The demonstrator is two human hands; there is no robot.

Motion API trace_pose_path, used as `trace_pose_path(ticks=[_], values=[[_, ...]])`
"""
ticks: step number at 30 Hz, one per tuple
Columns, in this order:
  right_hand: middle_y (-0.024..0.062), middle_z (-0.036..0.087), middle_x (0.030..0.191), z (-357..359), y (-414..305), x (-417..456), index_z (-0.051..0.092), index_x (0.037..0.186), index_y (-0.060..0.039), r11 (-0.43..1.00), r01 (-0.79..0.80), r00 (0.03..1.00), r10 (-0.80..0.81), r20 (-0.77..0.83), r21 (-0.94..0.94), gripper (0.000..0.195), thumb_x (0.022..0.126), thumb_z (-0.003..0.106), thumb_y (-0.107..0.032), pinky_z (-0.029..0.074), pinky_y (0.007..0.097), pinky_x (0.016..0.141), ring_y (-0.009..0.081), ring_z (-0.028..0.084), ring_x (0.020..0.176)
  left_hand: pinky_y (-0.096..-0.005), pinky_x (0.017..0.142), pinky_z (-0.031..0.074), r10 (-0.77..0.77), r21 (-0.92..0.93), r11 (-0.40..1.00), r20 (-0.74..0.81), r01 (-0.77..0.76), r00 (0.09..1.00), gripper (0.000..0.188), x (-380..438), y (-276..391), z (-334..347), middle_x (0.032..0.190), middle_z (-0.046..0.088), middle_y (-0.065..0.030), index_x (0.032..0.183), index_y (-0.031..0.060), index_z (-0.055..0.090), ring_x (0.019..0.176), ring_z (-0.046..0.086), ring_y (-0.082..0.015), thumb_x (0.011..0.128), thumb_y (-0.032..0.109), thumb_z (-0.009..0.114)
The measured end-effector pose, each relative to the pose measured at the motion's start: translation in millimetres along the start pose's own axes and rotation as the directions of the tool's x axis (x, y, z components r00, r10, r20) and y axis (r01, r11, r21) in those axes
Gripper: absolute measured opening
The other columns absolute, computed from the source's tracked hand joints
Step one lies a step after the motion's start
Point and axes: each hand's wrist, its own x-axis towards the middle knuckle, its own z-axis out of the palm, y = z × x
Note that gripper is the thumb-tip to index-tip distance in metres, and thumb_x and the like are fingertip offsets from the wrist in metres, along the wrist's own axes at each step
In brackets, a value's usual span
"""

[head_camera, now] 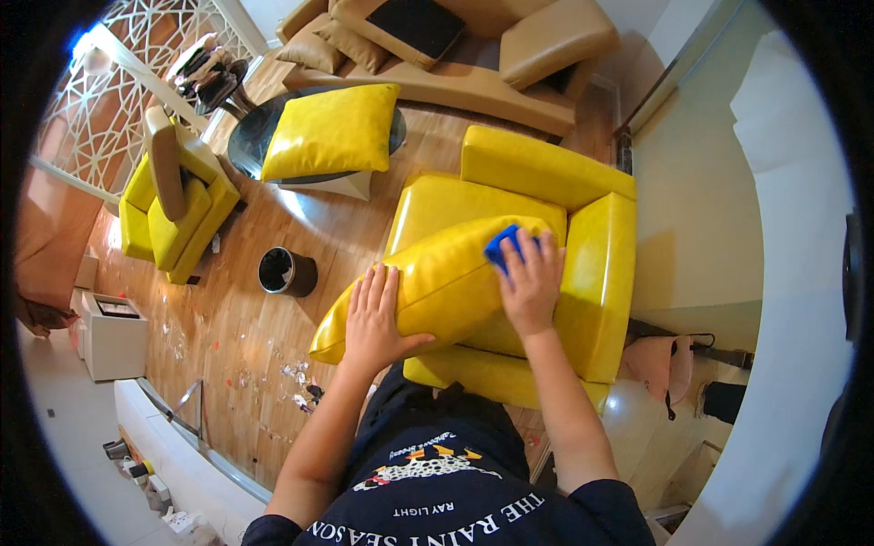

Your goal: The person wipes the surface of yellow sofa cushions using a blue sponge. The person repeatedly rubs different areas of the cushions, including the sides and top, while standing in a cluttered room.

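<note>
A plump yellow leather-look cushion [444, 286] is tipped on edge over the seat of a yellow armchair [601, 273], its seam facing up. My left hand [375, 317] grips its left part, fingers together along the top and thumb spread toward me. Under the fingers of my right hand [532, 286] is a folded blue cloth [502, 249], pressed against the cushion's right end. Part of the cloth is hidden by those fingers.
A second yellow cushion [331, 133] lies on a dark oval table [246, 143]. A black waste bin [287, 271] stands on the wood floor, with scraps of litter [297, 375] nearby. Another yellow armchair [171, 225] is at left, a tan sofa [450, 89] behind.
</note>
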Motion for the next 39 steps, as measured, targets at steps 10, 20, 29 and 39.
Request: trace_pose_path(ticks=[10,20,29,39], values=[[0.0101,0.052,0.156,10,-67,-27,0.064,0.143,-0.0162,0.980,-0.072,0.997,0.068,0.029,0.183,0.047,0.099,0.068,-0.032,0.024,0.0632,0.120,0.0403,0.042,0.147,-0.0579,0.127,0.018,0.095,-0.015,0.995,-0.022,-0.096,0.995,0.127,17,33,16,0.165,0.035,-0.0268,0.159,0.0005,0.036,0.156,0.027,-0.0429,0.063,0.064,0.089],[0.0098,0.050,0.158,-1,12,4,0.062,0.145,-0.0153,0.993,-0.106,0.993,0.104,-0.054,-0.042,0.049,0.098,0.070,-0.029,0.023,0.0650,0.121,0.0417,0.038,0.150,-0.0552,0.128,0.015,0.129,0.032,0.991,-0.039,-0.128,0.991,0.134,13,28,24,0.167,0.031,-0.0248,0.163,0.0016,0.030,0.158,0.024,-0.0409,0.062,0.068,0.087],[0.0127,0.050,0.157,25,-76,-20,0.060,0.148,-0.0165,0.978,-0.118,0.993,0.115,0.023,0.170,0.050,0.101,0.064,-0.033,0.024,0.0636,0.121,0.0422,0.041,0.147,-0.0560,0.128,0.017,0.106,0.065,0.993,-0.094,-0.100,0.990,0.126,20,16,34,0.167,0.032,-0.0239,0.162,0.0046,0.034,0.156,0.027,-0.0411,0.064,0.062,0.088],[0.0131,0.044,0.162,44,-11,-12,0.057,0.150,-0.0167,0.991,-0.102,0.991,0.109,-0.083,0.082,0.050,0.101,0.065,-0.025,0.025,0.0644,0.121,0.0441,0.037,0.150,-0.0672,0.125,0.012,-0.099,0.190,0.976,-0.045,0.106,0.994,0.116,17,-12,-22,0.164,0.038,-0.0231,0.162,0.0269,0.041,0.151,0.027,-0.0550,0.063,0.066,0.088]])
